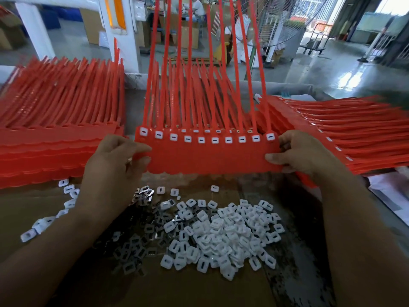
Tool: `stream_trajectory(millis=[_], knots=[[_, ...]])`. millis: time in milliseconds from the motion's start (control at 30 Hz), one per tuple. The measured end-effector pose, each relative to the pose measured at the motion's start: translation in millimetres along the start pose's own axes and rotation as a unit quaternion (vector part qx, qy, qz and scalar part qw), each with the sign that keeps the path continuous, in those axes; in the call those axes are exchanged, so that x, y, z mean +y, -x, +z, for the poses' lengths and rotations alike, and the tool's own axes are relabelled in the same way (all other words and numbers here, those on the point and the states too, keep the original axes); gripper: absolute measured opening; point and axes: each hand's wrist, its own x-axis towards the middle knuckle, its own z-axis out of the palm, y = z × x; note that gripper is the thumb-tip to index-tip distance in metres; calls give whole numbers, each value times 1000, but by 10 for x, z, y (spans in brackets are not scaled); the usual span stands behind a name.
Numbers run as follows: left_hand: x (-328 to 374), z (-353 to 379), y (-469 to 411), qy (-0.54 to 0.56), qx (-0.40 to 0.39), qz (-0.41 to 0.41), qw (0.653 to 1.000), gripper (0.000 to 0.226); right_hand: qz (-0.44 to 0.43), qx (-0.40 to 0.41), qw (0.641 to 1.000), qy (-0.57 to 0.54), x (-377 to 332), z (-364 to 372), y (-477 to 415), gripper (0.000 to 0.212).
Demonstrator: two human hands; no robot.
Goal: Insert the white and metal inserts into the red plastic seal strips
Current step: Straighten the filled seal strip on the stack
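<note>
A red sheet of joined seal strips [208,157] is held upright above the table, its long tails rising toward the top of the view. A row of white inserts [201,140] sits in its sockets. My left hand [115,160] grips the sheet's left edge, thumb on the front. My right hand [303,151] grips the right edge the same way. Below lies a heap of loose white inserts [223,235], with a heap of metal inserts [141,231] to its left.
A stack of red seal strips [57,138] lies at the left and another stack [354,134] at the right. The brown cardboard work surface [177,289] fills the foreground. A few stray white inserts [44,224] lie by my left forearm. Factory floor lies beyond.
</note>
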Motion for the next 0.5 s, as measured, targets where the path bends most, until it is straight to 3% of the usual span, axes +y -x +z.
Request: stream_trajectory(millis=[133, 300, 500], knots=[[-35, -16, -58, 1, 22, -1, 1000, 23, -24, 41, 999, -13, 37, 63, -30, 14], [-62, -5, -192, -4, 28, 8, 1000, 25, -84, 133, 985, -76, 70, 217, -146, 30], [-116, 131, -359, -15, 15, 8, 1000, 28, -77, 211, 970, -95, 174, 431, -344, 21]])
